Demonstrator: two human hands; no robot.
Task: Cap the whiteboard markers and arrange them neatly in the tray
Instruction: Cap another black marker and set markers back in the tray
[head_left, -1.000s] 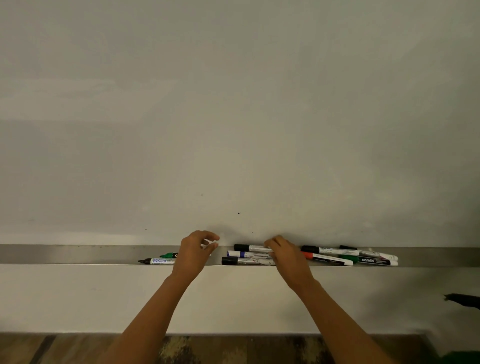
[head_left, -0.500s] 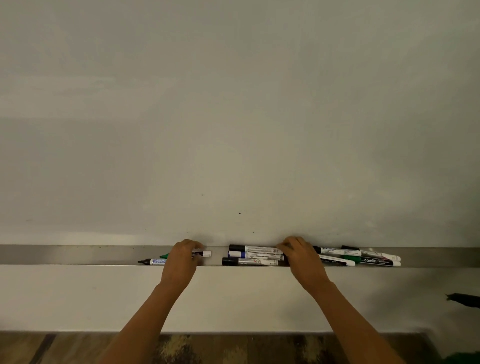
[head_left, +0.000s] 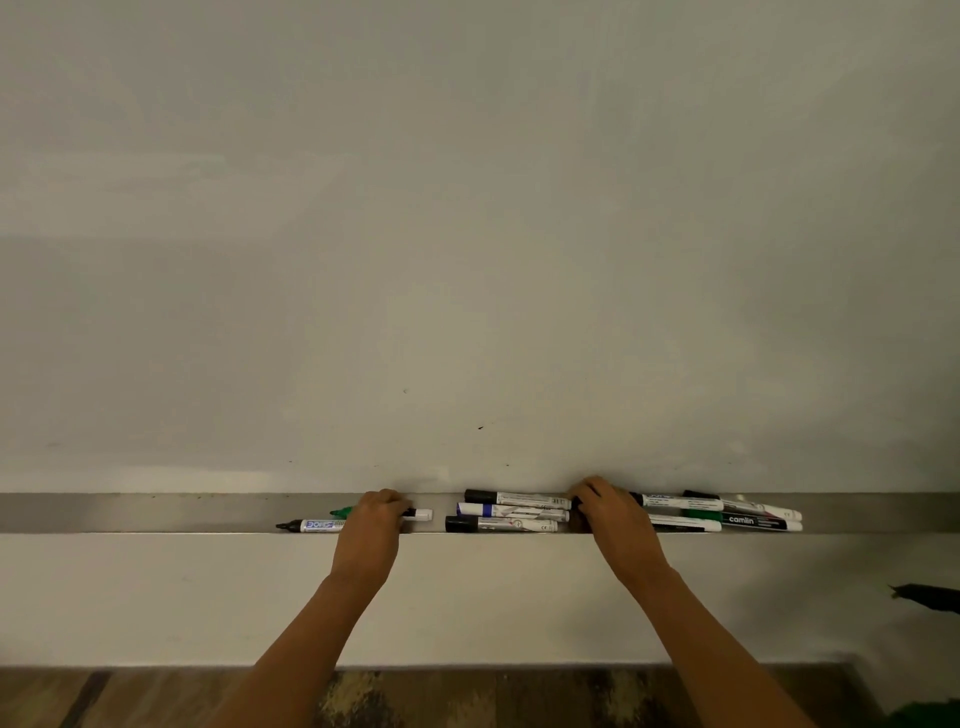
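Note:
A long metal tray (head_left: 130, 512) runs under the whiteboard (head_left: 467, 234). My left hand (head_left: 371, 525) is closed over markers in the tray: an uncapped black-tipped marker (head_left: 311, 525) and a green-tipped one (head_left: 340, 511) stick out to its left, and a white marker end (head_left: 423, 514) to its right. Three capped markers (head_left: 511, 514) lie stacked in the middle. My right hand (head_left: 605, 512) rests fingers-down on their right ends. Several more markers (head_left: 727, 514), one green and labelled camlin, lie to the right of that hand.
A white wall strip (head_left: 156, 597) lies below the tray, then a wooden floor (head_left: 467, 696). A dark object (head_left: 930, 595) pokes in at the right edge. A green thing (head_left: 935, 717) sits at the bottom right corner.
My left hand dropped into the tray and closed over the markers there. My right hand slid right along the tray, from the stacked markers' middle to their right ends.

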